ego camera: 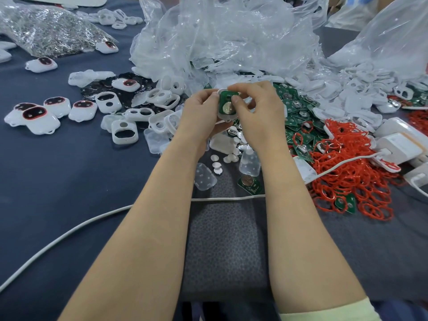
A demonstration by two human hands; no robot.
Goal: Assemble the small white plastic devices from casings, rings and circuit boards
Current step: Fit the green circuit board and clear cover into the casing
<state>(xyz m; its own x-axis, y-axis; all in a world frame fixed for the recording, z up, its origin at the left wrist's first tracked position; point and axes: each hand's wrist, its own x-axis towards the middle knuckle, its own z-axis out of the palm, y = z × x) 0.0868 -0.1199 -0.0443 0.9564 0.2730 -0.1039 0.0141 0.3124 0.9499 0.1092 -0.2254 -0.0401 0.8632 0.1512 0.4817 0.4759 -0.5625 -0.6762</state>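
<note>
Finished devices (34, 115) lie left, rings (352, 172) right, bags (227, 35) behind.

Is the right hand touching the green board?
Touching. Head view: the right hand presses its thumb on the green board; the left hand grips the casing.

Left hand (199, 110) and right hand (257, 105), joint grip on white casing (225, 117) with green circuit board (228, 103)

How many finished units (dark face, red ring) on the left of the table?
7 finished units: four clustered at far left, one above them, one against the silver bag at, one on the black pile at. More may be hidden under the plastic bags.
</note>
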